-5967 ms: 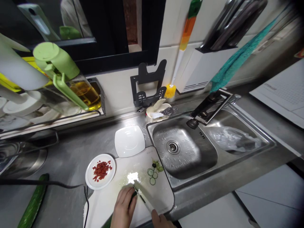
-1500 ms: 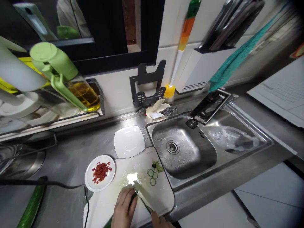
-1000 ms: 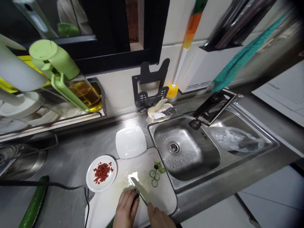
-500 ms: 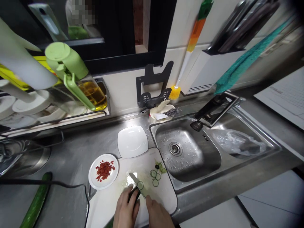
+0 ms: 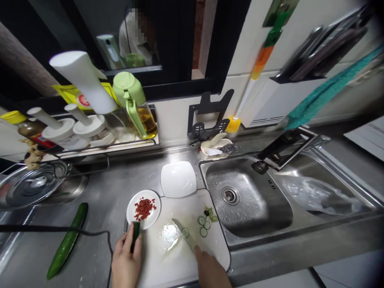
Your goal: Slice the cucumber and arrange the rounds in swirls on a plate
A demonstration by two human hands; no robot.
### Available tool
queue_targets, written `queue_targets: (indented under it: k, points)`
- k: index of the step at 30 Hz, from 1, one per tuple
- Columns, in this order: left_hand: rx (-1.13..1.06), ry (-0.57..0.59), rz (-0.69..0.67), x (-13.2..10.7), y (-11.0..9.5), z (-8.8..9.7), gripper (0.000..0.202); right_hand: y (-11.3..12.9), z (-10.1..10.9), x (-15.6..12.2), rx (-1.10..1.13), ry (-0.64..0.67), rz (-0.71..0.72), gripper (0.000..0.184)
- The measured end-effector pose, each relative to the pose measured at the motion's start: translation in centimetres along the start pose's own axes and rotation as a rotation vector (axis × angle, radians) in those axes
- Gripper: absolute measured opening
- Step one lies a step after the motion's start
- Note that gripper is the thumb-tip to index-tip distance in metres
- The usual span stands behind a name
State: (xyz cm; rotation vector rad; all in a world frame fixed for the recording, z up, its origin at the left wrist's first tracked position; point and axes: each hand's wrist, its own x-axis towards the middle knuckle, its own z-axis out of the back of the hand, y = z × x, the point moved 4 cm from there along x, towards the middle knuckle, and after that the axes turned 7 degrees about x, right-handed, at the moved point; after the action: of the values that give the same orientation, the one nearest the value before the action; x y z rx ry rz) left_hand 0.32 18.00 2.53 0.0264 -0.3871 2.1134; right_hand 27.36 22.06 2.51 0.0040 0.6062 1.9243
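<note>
My left hand (image 5: pixel 127 256) grips a dark green piece of cucumber (image 5: pixel 136 235) at the left side of the white cutting board (image 5: pixel 159 264), just below the plate of red berries (image 5: pixel 144 209). In my right hand (image 5: pixel 213 270) is a kitchen knife (image 5: pixel 188 241), its blade low over the board and pointing up and left. A thin cucumber slice (image 5: pixel 185 232) lies beside the blade. Several more slices (image 5: pixel 203 232) sit near the board's right edge, next to some green scraps (image 5: pixel 213 216). Wet, shiny patches cover the board's middle.
A whole cucumber (image 5: pixel 67 244) lies on the steel counter at left, crossed by a black cable (image 5: pixel 45 229). Behind the board stands a white square plate (image 5: pixel 179 180). The sink (image 5: pixel 252 196) with a black faucet (image 5: pixel 274 150) is at right. An oil bottle (image 5: pixel 136 108) stands on the rack.
My left hand has moved left with the cucumber piece, away from the knife. The knife stays in my right hand over the board. The whole view has shifted, showing more of the left side.
</note>
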Motion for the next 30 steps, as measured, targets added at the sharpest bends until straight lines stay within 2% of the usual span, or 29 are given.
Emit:
queue_targets:
  k: [4,8,14,18,22,25,27,30]
  points:
    - [0.094,-0.028,0.127,1.7,3.5,0.0,0.055,0.0,0.3,0.0,-0.171,0.088,-0.001,0.06]
    - [0.151,0.0,0.225,2.8,4.7,-1.4,0.058,0.0,1.1,0.1,-0.237,0.143,0.03,0.06]
    - [0.195,0.13,0.454,3.6,4.3,-2.7,0.057,-0.6,2.3,-0.1,-0.203,0.251,0.062,0.062]
    - [0.128,0.141,0.484,3.6,4.1,-2.6,0.063,-1.2,2.8,-0.3,-0.18,0.222,0.086,0.061]
    - [0.039,0.218,0.509,3.2,4.3,-3.0,0.077,-1.7,2.8,-0.4,-0.171,0.152,0.134,0.057]
    - [0.002,0.25,0.495,3.0,4.1,-2.8,0.078,-2.0,2.8,-0.4,-0.19,0.097,0.183,0.057]
    - [0.001,0.234,0.48,2.7,3.7,-2.2,0.08,-2.2,2.8,-0.3,-0.208,0.068,0.215,0.056]
    - [0.035,0.111,0.402,1.7,1.9,-0.5,0.078,-2.4,2.9,-0.2,-0.225,0.023,0.252,0.047]
